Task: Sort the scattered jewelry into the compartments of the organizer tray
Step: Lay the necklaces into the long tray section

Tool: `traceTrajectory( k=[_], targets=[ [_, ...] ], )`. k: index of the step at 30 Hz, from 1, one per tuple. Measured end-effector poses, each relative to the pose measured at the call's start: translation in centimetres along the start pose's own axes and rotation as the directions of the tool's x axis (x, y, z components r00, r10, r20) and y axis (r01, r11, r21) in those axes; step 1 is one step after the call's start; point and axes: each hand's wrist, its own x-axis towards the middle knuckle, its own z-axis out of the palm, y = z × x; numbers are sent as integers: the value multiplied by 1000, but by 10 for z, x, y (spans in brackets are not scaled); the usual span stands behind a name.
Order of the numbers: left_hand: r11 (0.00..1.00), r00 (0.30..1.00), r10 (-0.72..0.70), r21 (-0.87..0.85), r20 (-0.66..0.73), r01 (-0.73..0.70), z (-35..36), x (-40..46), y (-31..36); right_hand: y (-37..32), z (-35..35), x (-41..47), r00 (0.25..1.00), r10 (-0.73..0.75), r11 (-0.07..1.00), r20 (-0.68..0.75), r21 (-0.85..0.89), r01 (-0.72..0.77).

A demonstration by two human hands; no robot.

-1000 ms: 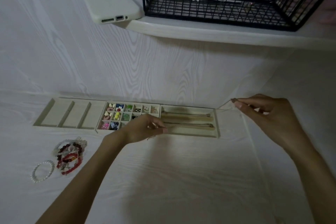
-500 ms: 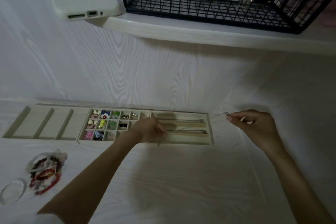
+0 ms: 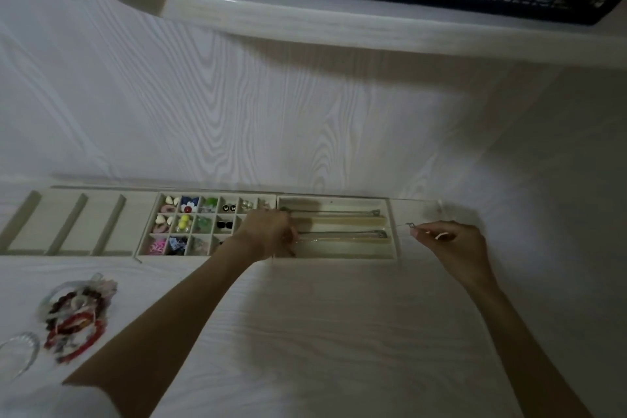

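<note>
Since the earlier frame, the necklace [image 3: 342,238] has been lowered to the front slot of the tray [image 3: 393,249]. One end is pinched by the curled fingers of the left hand [image 3: 271,234], its clasp by the right hand [image 3: 451,243] just beside the tray. Bracelets [image 3: 76,316] are left on the counter [image 3: 305,332].

we see the organizer tray [image 3: 334,256] lying flat against the tabletop's far edge, pale, with long slots at its left end, a grid of small cells filled with coloured earrings [image 3: 185,224] in the middle, and two thin chains laid in its right section. a fine necklace [image 3: 409,225] stretches over that section's near slot. a heap of beaded bracelets [image 3: 76,317] lies near the left edge, a clear bangle [image 3: 20,351] beside it.
</note>
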Motion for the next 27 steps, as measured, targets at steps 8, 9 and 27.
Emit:
traceTrajectory(
  k=[8,9,27],
  targets=[
    [984,995,25,173,93,-41,1,1,4,38,40,1,993,108,993,38,-46,-106],
    [979,993,32,196,110,-53,0,1,4,39,43,1,993,111,992,49,-66,-108],
    [755,960,197,593,201,-280,1,-3,18,11,59,18,924,-86,541,373,-761,358]
  ],
)
